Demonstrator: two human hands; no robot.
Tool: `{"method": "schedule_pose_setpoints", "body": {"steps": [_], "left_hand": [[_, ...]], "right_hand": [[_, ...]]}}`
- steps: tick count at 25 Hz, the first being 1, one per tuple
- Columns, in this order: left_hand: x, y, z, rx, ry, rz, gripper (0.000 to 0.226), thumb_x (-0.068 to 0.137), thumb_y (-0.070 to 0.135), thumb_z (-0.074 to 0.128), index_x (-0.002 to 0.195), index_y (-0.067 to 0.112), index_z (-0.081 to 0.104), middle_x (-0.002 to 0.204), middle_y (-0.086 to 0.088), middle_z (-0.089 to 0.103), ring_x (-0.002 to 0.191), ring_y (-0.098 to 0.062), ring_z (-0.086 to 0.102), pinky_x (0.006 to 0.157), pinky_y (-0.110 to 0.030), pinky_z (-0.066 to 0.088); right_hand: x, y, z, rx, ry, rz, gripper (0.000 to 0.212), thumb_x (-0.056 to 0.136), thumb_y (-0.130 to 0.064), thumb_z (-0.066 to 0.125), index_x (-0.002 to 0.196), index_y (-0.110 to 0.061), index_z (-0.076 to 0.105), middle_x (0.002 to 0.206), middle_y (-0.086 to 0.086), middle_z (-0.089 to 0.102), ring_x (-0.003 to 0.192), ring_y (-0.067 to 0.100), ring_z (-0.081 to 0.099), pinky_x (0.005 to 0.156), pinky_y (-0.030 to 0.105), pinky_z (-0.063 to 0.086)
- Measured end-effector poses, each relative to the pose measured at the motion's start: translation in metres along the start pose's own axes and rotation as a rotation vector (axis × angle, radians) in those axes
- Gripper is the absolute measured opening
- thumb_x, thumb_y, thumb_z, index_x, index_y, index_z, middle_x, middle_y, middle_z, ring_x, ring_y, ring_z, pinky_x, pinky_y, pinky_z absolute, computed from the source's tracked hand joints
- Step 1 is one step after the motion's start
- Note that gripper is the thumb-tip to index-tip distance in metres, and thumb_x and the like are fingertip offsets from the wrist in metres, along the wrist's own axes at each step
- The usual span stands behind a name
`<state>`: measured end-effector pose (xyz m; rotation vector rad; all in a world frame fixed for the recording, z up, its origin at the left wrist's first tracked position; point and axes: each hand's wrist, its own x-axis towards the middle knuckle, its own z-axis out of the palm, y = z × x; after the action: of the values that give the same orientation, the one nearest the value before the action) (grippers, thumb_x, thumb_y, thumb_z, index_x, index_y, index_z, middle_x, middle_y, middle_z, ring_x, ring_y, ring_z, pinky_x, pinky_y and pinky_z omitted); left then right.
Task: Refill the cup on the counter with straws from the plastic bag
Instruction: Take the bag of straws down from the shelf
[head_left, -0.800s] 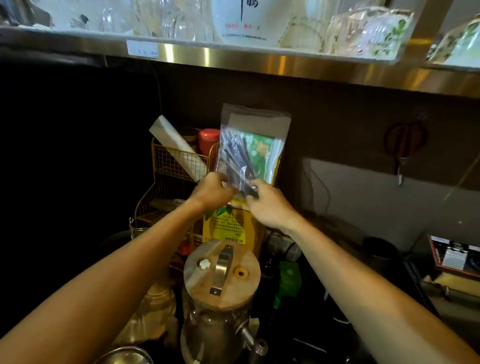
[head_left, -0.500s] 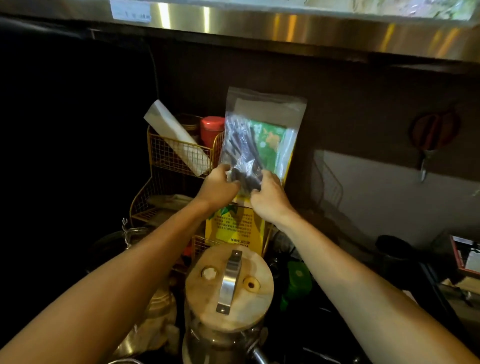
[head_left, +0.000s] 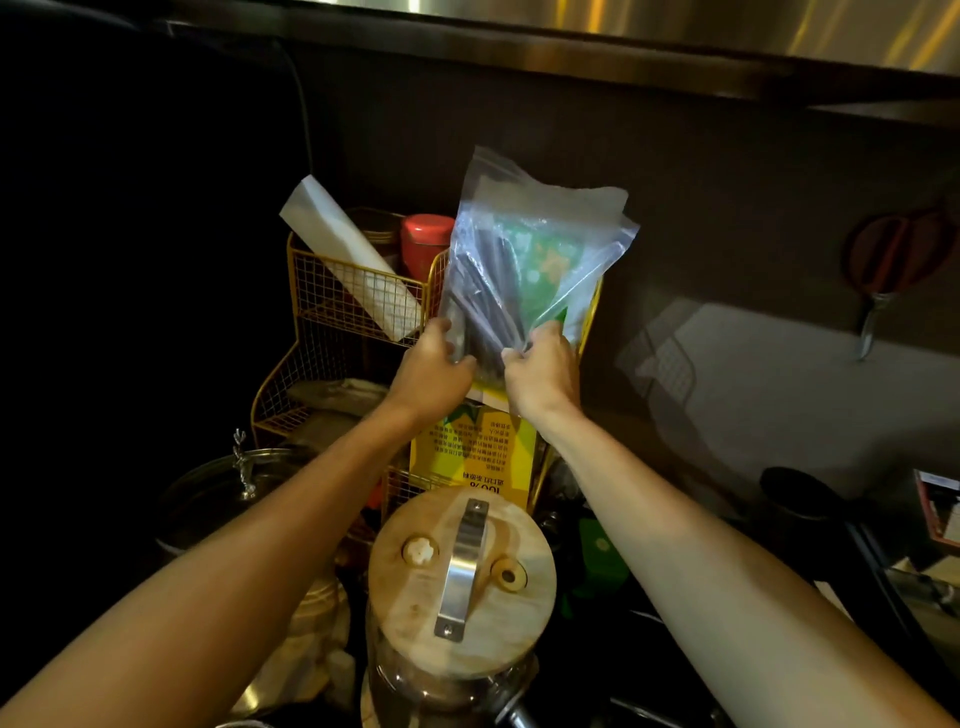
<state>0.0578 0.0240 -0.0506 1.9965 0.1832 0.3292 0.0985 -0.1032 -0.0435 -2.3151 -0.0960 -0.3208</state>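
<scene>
- The left hand (head_left: 431, 364) has its fingers curled around the lower left corner of the plastic bag (head_left: 530, 249), with the thumb lying against the bag's left edge.
- The right hand (head_left: 545, 374) pinches the bag's lower right part, its fingers closed on a fold of the clear film.
- The bag stands upright between the two hands, raised above the counter clutter and in front of the yellow wire rack (head_left: 332, 301); its top edge is crumpled.
- Inside the bag, a bunch of dark straws (head_left: 478, 291) leans along the left side, and a green printed packet (head_left: 545, 265) shows through on the right.
- Just below the hands stands a yellow carton (head_left: 472, 457) with printed text.
- The rack also holds a white roll (head_left: 343, 254) leaning to the left and a red-lidded jar (head_left: 426, 239).
- Nearer the camera, under the forearms, sits a glass jar with a round wooden lid (head_left: 462, 577) and a metal handle.
- A cup for the straws cannot be made out among the dark items.
</scene>
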Motion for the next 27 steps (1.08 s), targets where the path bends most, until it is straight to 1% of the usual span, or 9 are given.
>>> {"method": "schedule_pose_setpoints", "body": {"steps": [2, 3, 8, 12, 15, 18, 22, 24, 27], "left_hand": [[-0.004, 0.002, -0.002, 0.005, -0.003, -0.003, 0.068, 0.099, 0.017, 0.062, 0.158, 0.012, 0.029, 0.152, -0.016, 0.05, 0.135, -0.027, 0.053, 0.094, -0.03, 0.045], [-0.006, 0.004, -0.003, 0.007, 0.001, -0.005, 0.068, 0.098, 0.018, 0.063, 0.157, 0.011, 0.03, 0.15, -0.015, 0.051, 0.134, -0.027, 0.054, 0.094, -0.03, 0.044], [-0.027, 0.023, -0.008, -0.096, 0.108, 0.053, 0.063, 0.092, 0.036, 0.071, 0.14, 0.009, 0.04, 0.133, -0.007, 0.056, 0.119, -0.024, 0.064, 0.095, -0.034, 0.056], [-0.051, 0.043, -0.01, 0.026, 0.343, 0.114, 0.085, 0.079, 0.049, 0.082, 0.138, 0.009, 0.036, 0.14, -0.014, 0.041, 0.127, -0.022, 0.045, 0.099, -0.03, 0.046], [-0.079, 0.065, -0.011, -0.236, 0.239, 0.182, 0.061, 0.079, 0.033, 0.088, 0.122, 0.015, 0.049, 0.119, -0.001, 0.064, 0.11, -0.013, 0.067, 0.091, -0.027, 0.058], [-0.105, 0.075, -0.001, -0.415, 0.102, 0.194, 0.046, 0.079, 0.024, 0.089, 0.116, 0.008, 0.066, 0.105, -0.008, 0.079, 0.096, -0.022, 0.079, 0.086, -0.045, 0.064], [-0.149, 0.091, 0.03, -0.458, 0.053, 0.245, 0.027, 0.083, 0.014, 0.084, 0.107, 0.007, 0.073, 0.1, -0.01, 0.081, 0.093, -0.026, 0.079, 0.087, -0.051, 0.063], [-0.172, 0.096, 0.051, -0.446, 0.001, 0.283, 0.018, 0.084, 0.011, 0.083, 0.1, 0.006, 0.076, 0.094, -0.009, 0.081, 0.089, -0.027, 0.08, 0.085, -0.05, 0.064], [-0.205, 0.096, 0.089, -0.486, -0.077, 0.279, 0.029, 0.082, 0.006, 0.083, 0.106, -0.006, 0.073, 0.101, -0.018, 0.08, 0.093, -0.029, 0.079, 0.086, -0.044, 0.063]], "right_hand": [[-0.006, 0.001, -0.003, -0.029, 0.043, -0.082, 0.009, 0.101, -0.022, 0.062, 0.099, -0.014, 0.059, 0.113, 0.008, 0.065, 0.102, 0.028, 0.064, 0.078, 0.036, 0.05], [-0.011, 0.002, -0.005, -0.046, 0.06, -0.128, 0.01, 0.101, -0.021, 0.061, 0.093, -0.017, 0.058, 0.109, 0.005, 0.063, 0.097, 0.024, 0.061, 0.076, 0.036, 0.049], [-0.044, 0.004, -0.03, -0.018, 0.123, -0.38, 0.009, 0.102, -0.023, 0.06, 0.098, -0.015, 0.059, 0.103, -0.001, 0.048, 0.082, 0.02, 0.053, 0.067, 0.029, 0.041], [-0.066, 0.009, -0.064, 0.05, 0.138, -0.427, 0.012, 0.099, -0.022, 0.065, 0.091, -0.016, 0.059, 0.095, -0.005, 0.053, 0.08, 0.02, 0.061, 0.065, 0.033, 0.047], [-0.088, 0.019, -0.098, 0.094, 0.134, -0.398, 0.019, 0.097, -0.021, 0.068, 0.083, -0.021, 0.055, 0.085, -0.013, 0.049, 0.071, -0.001, 0.058, 0.062, 0.018, 0.042], [-0.113, 0.038, -0.129, 0.129, 0.121, -0.337, 0.02, 0.095, -0.02, 0.071, 0.082, -0.02, 0.056, 0.083, -0.012, 0.053, 0.07, -0.014, 0.055, 0.058, 0.008, 0.038], [-0.15, 0.069, -0.171, 0.237, 0.119, -0.225, 0.019, 0.088, -0.019, 0.078, 0.081, -0.019, 0.06, 0.075, -0.006, 0.06, 0.061, -0.001, 0.057, 0.056, 0.014, 0.039], [-0.167, 0.092, -0.189, 0.285, 0.111, -0.198, 0.021, 0.084, -0.023, 0.082, 0.081, -0.022, 0.061, 0.082, -0.003, 0.063, 0.074, 0.005, 0.064, 0.067, 0.025, 0.05], [-0.2, 0.132, -0.216, 0.388, 0.122, -0.076, 0.027, 0.08, -0.045, 0.083, 0.09, -0.036, 0.06, 0.11, -0.003, 0.063, 0.102, 0.023, 0.07, 0.086, 0.047, 0.059]]}}
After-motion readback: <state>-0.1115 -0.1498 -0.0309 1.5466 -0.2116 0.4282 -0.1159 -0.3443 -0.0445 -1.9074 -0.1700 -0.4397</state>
